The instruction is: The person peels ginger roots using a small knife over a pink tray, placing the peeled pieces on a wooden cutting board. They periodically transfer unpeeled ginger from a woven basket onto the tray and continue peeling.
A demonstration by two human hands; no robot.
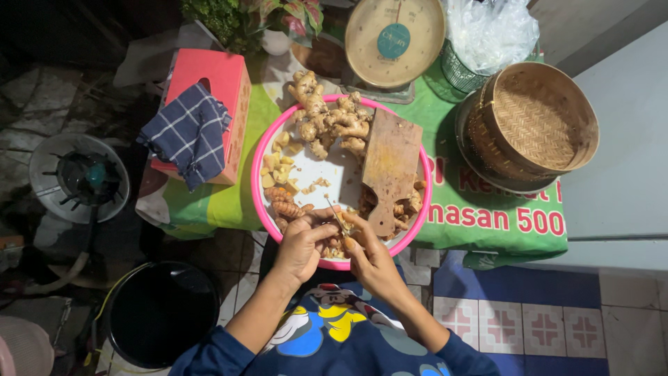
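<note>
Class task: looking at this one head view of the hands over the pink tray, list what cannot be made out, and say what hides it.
- Root piece between the left hand and right hand: fingers cover it.
- Thin tool in that grip: too small to identify.
- Roots under the wooden board: hidden by it.
- Scale: cut off by the top edge.
- Black bucket: inside too dark.

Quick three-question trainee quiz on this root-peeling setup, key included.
1. True or false: the wooden cutting board lies inside the pink-rimmed basin.
2. Which lies nearer the person's hands: the ginger pile or the orange turmeric roots?
3. What drapes over the red tissue box?

Key
1. True.
2. The turmeric roots; the left hand and right hand meet over a small root at the near rim.
3. A dark checked cloth.
</note>
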